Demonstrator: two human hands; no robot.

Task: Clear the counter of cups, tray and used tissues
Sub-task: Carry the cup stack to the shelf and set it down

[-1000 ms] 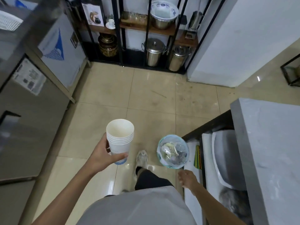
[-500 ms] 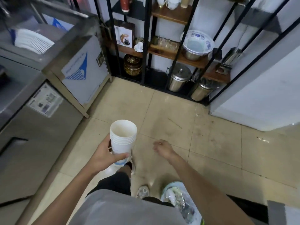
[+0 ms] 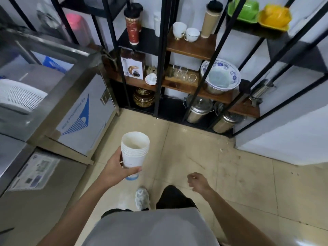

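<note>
A stack of several nested white paper cups (image 3: 134, 150) is upright in my left hand (image 3: 115, 168), which grips it from the left side and under the base, above the tiled floor. My right hand (image 3: 198, 181) hangs lower and to the right, its fingers curled loosely with nothing in them. No tray, tissues or bin show in this view.
A stainless steel counter unit (image 3: 53, 96) runs along the left with a white slotted basket (image 3: 19, 96) on it. A black-framed shelf rack (image 3: 177, 75) with cups, glasses, a bowl and steel pots (image 3: 198, 109) stands ahead. A white wall (image 3: 284, 132) is on the right.
The view has lifted and turned from the bin and grey counter toward the shelf rack. My right hand has swung from beside the bin to in front of me; the cups stay held.
</note>
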